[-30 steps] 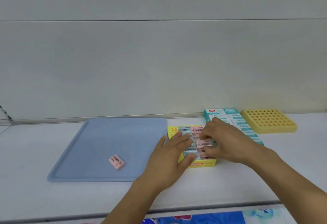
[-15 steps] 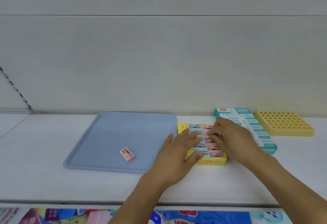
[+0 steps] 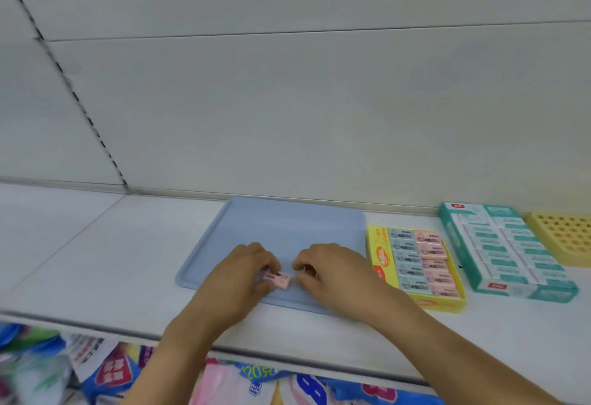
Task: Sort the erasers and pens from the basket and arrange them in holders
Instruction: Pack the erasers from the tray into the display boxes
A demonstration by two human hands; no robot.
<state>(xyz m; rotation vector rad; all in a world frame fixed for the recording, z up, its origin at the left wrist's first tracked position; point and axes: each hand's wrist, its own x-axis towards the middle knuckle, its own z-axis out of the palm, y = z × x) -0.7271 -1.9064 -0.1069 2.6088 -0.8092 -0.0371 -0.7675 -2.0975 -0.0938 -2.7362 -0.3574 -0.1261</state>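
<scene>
A person's two hands meet over the near part of a flat blue tray on a white shelf. The left hand has its fingers curled around the left end of a small pink eraser, pinching it. The right hand is just beside the eraser's right end, fingers curled inward; whether they touch the eraser or hold anything cannot be told. Directly right of the right hand sits a yellow eraser box, open on top, with two columns of erasers, pale blue on the left and pink on the right, and it looks nearly full. Further right lies a teal eraser box filled with white and teal erasers, and beyond it a yellow holder with round holes, partly cut off by the frame edge. The step in hand appears to be picking up the last loose pink eraser. The next move likely calls for carrying it rightward and fitting it into the pink column.
</scene>
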